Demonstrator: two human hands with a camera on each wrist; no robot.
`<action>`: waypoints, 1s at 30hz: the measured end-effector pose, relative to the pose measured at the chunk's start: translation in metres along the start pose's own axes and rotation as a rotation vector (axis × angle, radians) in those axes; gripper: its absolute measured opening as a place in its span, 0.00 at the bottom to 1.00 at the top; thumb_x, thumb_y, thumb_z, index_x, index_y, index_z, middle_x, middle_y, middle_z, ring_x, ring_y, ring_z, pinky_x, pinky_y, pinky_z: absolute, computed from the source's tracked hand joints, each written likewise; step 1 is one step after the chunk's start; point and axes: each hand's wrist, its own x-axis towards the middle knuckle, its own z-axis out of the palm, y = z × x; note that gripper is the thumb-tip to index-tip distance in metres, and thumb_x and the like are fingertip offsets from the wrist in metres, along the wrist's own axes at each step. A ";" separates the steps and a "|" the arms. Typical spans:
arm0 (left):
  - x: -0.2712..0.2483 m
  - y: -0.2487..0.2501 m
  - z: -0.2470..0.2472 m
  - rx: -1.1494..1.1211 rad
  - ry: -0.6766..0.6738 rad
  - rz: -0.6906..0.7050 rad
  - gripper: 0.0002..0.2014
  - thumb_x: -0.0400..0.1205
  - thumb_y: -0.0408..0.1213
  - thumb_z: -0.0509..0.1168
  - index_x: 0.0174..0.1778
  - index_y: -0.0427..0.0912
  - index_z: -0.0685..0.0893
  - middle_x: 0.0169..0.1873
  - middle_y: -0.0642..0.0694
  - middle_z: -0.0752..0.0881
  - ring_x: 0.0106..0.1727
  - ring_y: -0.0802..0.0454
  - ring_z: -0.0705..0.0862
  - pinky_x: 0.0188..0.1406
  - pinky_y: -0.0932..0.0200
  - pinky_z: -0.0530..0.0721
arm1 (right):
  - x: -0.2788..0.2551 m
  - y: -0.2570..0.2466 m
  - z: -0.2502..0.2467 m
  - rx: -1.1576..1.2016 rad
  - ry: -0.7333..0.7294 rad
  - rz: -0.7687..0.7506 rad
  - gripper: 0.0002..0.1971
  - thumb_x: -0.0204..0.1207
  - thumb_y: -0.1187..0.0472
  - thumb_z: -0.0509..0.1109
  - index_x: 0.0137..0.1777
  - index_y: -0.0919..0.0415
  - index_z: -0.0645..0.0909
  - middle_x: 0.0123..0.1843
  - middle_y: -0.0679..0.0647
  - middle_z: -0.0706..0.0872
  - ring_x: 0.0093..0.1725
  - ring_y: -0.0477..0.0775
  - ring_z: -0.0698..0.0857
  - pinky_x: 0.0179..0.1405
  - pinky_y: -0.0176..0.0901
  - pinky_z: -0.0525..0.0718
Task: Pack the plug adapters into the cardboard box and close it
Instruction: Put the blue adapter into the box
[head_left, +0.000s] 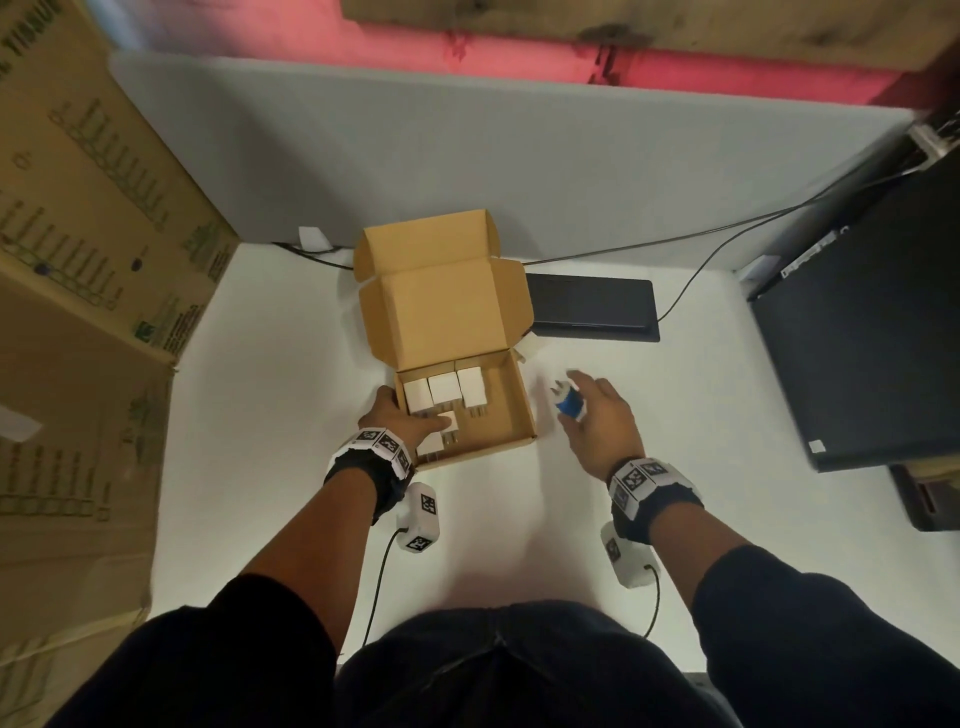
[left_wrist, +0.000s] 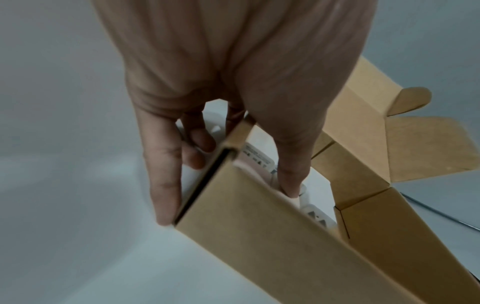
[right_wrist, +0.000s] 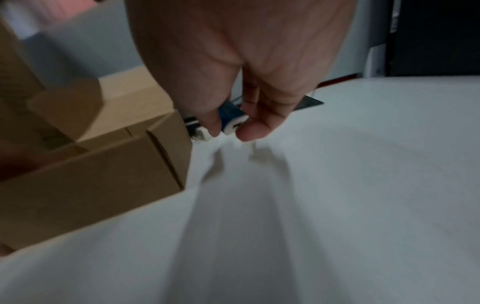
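My right hand (head_left: 597, 421) pinches a small blue-and-white plug adapter (head_left: 569, 402) between thumb and fingers, just to the right of the open brown cardboard box (head_left: 511, 410) on the white table (head_left: 260, 415). My left hand (head_left: 400, 415) straddles the box's left wall, thumb inside pressing a white adapter (head_left: 447, 423) and fingers steadying the wall from outside. The free floor lies along the box's right side, so I judge my right hand, the nearer one, need only carry its adapter leftward over the wall.
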 end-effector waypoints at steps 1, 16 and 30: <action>0.000 0.000 -0.001 0.003 0.001 0.006 0.35 0.60 0.53 0.87 0.58 0.54 0.76 0.45 0.57 0.84 0.47 0.46 0.85 0.50 0.37 0.92 | 0.004 -0.011 -0.002 0.036 0.012 -0.055 0.31 0.77 0.63 0.76 0.79 0.53 0.71 0.63 0.54 0.81 0.55 0.56 0.84 0.58 0.47 0.84; 0.001 -0.004 -0.010 0.049 0.036 0.039 0.33 0.66 0.47 0.86 0.62 0.51 0.76 0.49 0.54 0.85 0.52 0.47 0.84 0.56 0.52 0.86 | 0.013 -0.109 0.037 -0.303 -0.533 -0.301 0.24 0.76 0.70 0.74 0.71 0.53 0.83 0.67 0.58 0.72 0.64 0.62 0.79 0.69 0.51 0.80; 0.001 -0.001 -0.011 0.049 0.014 0.038 0.37 0.68 0.46 0.86 0.69 0.49 0.76 0.59 0.49 0.88 0.58 0.45 0.85 0.54 0.55 0.81 | 0.025 -0.111 0.056 -0.287 -0.482 -0.206 0.17 0.79 0.66 0.72 0.68 0.60 0.84 0.66 0.59 0.74 0.55 0.58 0.81 0.51 0.42 0.81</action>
